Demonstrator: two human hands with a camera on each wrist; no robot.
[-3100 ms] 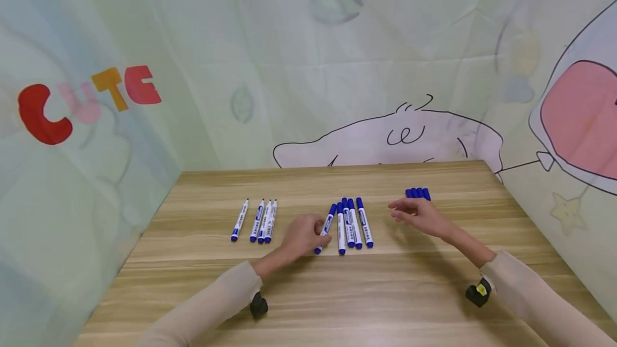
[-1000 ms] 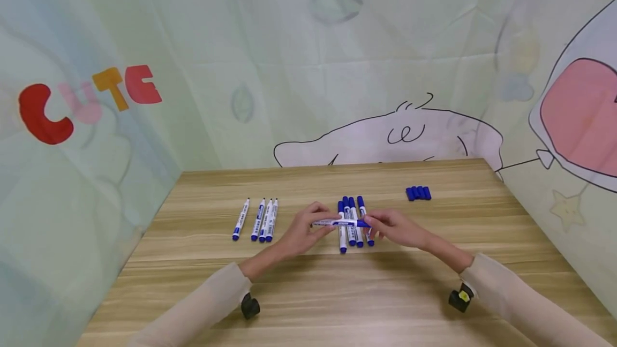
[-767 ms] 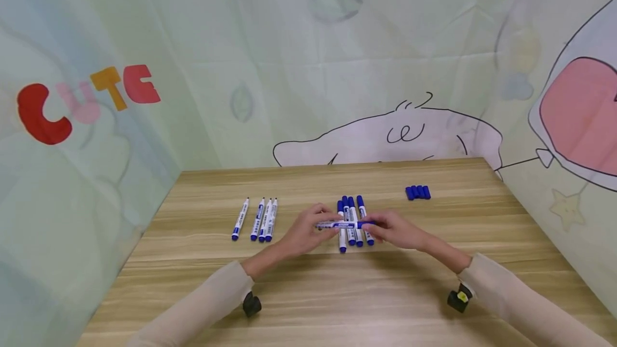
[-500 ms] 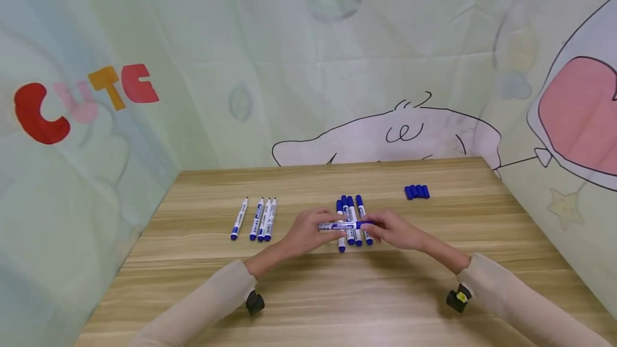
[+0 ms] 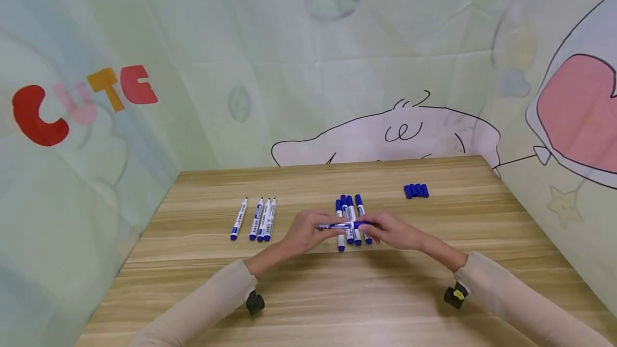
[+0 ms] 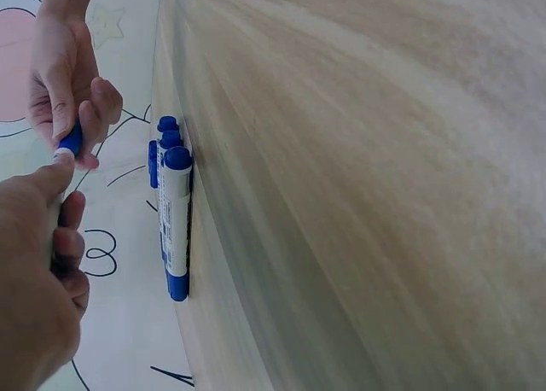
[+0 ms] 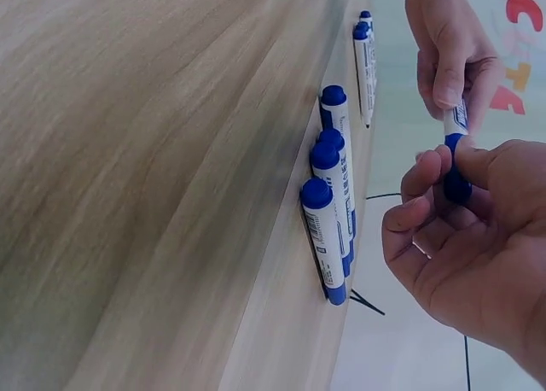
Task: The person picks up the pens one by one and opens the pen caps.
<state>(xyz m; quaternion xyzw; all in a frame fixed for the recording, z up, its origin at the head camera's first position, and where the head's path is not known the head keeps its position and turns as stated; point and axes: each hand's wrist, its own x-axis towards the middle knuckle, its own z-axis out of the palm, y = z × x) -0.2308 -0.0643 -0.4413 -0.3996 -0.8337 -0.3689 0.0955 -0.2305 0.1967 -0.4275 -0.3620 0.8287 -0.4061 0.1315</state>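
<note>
A blue-and-white marker [image 5: 343, 226] lies crosswise between my two hands, raised over the table. My left hand [image 5: 308, 233] grips its white barrel. My right hand [image 5: 397, 231] pinches the blue cap [image 7: 458, 165] with thumb and forefinger, its other fingers loosely bent. In the right wrist view the cap meets the barrel. Behind and below, several capped markers [image 5: 358, 237] lie side by side on the table, caps pointing away from me; the hands and the raised marker partly cover them.
Left of my hands, several uncapped markers [image 5: 238, 219] lie with their dark tips facing away. Several loose blue caps [image 5: 416, 191] stand in a row at the back right of the wooden table [image 5: 347, 299]. A printed curtain [image 5: 231, 25] hangs behind it.
My left hand has lifted the leftmost capped marker off the table and turned it sideways. My right hand has come left from near the loose caps and taken hold of its cap.
</note>
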